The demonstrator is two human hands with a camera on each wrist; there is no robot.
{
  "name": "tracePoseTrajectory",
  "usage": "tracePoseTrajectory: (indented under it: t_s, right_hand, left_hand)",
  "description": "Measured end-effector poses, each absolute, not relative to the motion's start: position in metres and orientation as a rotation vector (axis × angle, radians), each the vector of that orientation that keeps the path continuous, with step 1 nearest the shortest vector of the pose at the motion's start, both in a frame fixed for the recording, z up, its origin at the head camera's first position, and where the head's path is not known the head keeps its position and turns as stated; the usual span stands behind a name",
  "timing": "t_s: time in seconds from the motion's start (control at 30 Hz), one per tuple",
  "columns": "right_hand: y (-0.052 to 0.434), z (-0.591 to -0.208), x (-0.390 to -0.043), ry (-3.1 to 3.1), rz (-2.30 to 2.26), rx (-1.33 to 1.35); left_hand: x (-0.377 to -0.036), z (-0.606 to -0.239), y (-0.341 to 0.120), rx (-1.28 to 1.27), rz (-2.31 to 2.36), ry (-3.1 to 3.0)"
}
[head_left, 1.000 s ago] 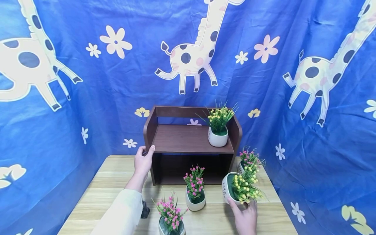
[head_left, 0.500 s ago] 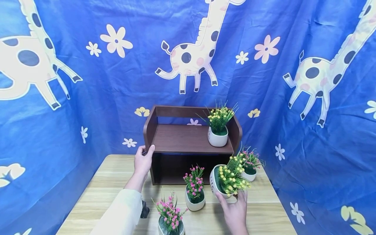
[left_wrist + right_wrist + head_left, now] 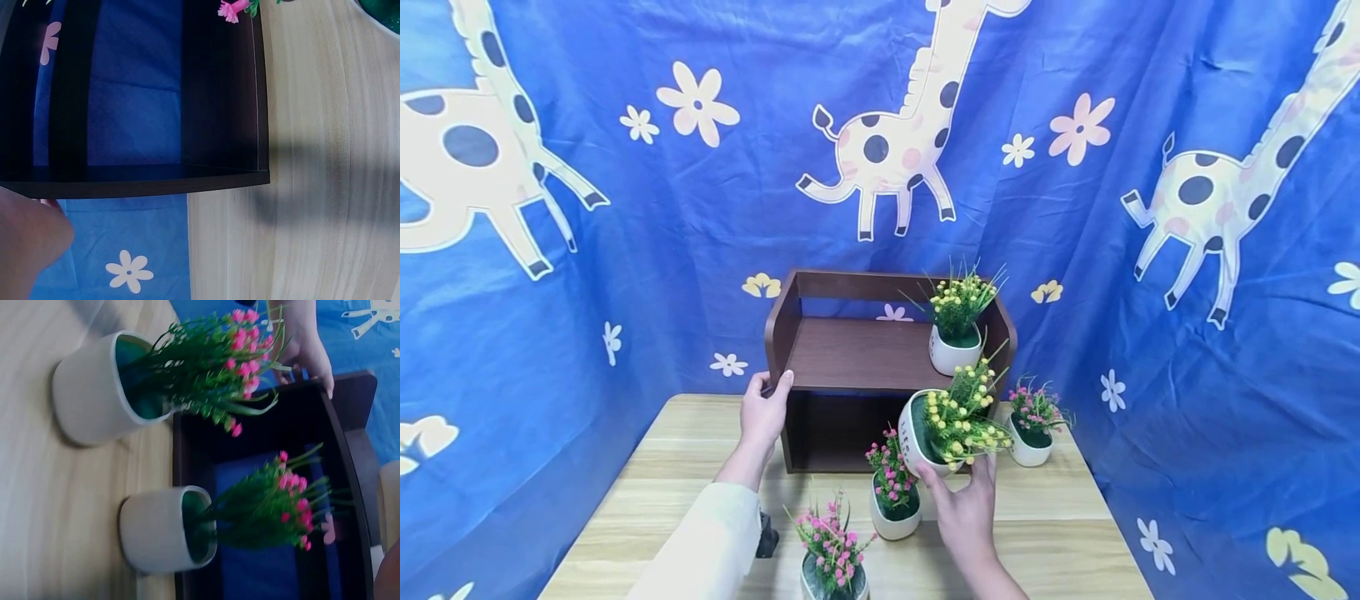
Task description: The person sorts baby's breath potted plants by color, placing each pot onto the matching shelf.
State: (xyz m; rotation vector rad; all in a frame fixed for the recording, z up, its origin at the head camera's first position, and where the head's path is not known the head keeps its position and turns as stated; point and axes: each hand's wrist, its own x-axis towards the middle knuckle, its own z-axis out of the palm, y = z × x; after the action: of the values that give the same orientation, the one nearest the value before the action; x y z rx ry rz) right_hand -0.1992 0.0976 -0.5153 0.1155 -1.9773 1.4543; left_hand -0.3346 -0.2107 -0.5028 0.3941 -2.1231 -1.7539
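Note:
My right hand (image 3: 966, 512) grips a white pot of artificial yellow flowers (image 3: 917, 437), tilted to the right, with lettering on its side. It is held up before the lower opening of a dark brown two-tier shelf (image 3: 857, 354), overlapping a pink-flowered pot (image 3: 895, 521) on the table. My left hand (image 3: 764, 417) holds the shelf's left side panel, thumb over the front edge; the right wrist view also catches this left hand (image 3: 309, 353) there. Another yellow-flowered pot (image 3: 955, 358) stands at the right end of the upper tier.
A pink-flowered pot (image 3: 835, 579) stands at the front of the wooden table (image 3: 647, 475); another pink-flowered pot (image 3: 1030, 450) is right of the shelf. A small black object (image 3: 767, 536) lies beside my left sleeve (image 3: 707, 533). Blue giraffe-print cloth (image 3: 737, 208) surrounds the table.
My right hand has carried the yellow-flowered pot leftward and toward the shelf, uncovering the pink-flowered pot at the right. My left hand keeps its hold on the shelf.

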Motion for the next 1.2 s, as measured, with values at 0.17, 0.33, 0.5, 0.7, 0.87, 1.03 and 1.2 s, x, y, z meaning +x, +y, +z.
tracePoseTrajectory:
  t_s: [0.17,0.33,0.5,0.7,0.87,1.03,1.2]
  right_hand:
    - [0.081,-0.509,-0.203,-1.98,1.462,0.138]
    - [0.067,-0.504,-0.212,-2.022,1.382,0.181]
    - [0.057,-0.495,-0.226,-2.087,1.26,0.237]
    - [0.047,-0.484,-0.245,-2.1,1.242,0.275]
    - [0.041,-0.477,-0.258,-2.122,1.27,0.278]
    - [0.037,-0.472,-0.27,-2.159,1.352,0.238]
    - [0.035,-0.469,-0.283,-2.199,1.44,0.16]
  left_hand:
    - [-0.333,-0.503,-0.212,0.401,-1.748,-2.127]
    - [-0.332,-0.504,-0.214,0.408,-1.752,-2.111]
    - [-0.333,-0.504,-0.215,0.401,-1.759,-2.103]
    - [-0.334,-0.504,-0.215,0.403,-1.75,-2.105]
    - [-0.335,-0.505,-0.214,0.397,-1.751,-2.104]
    - [-0.336,-0.506,-0.213,0.396,-1.748,-2.104]
    - [-0.336,-0.506,-0.212,0.392,-1.757,-2.097]
